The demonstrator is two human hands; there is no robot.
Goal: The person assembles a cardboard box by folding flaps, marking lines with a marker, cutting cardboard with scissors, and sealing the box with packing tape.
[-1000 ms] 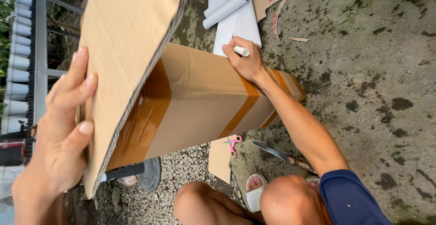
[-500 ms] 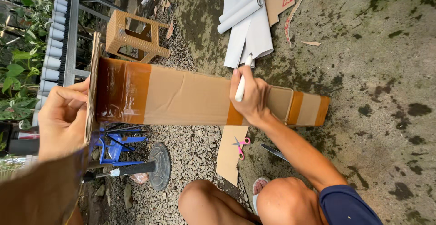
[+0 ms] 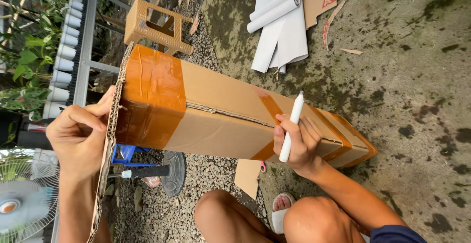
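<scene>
The long cardboard box (image 3: 230,118), banded with brown tape, lies across the view, its far end on the concrete floor (image 3: 417,76). Left hand (image 3: 81,137) fingers pinch its open flap; right hand (image 3: 299,145) grips a white marker (image 3: 292,125) against it. Wicker stool (image 3: 157,27) and paper rolls (image 3: 282,22) lie beyond.

The long cardboard box (image 3: 221,118) hides the left hand's (image 3: 81,137) fingertips behind its end flap and the right hand's (image 3: 299,145) palm. The fan (image 3: 22,204) runs off the left edge, the paper rolls (image 3: 282,22) off the top. The scissors (image 3: 263,166) show only a handle.
</scene>
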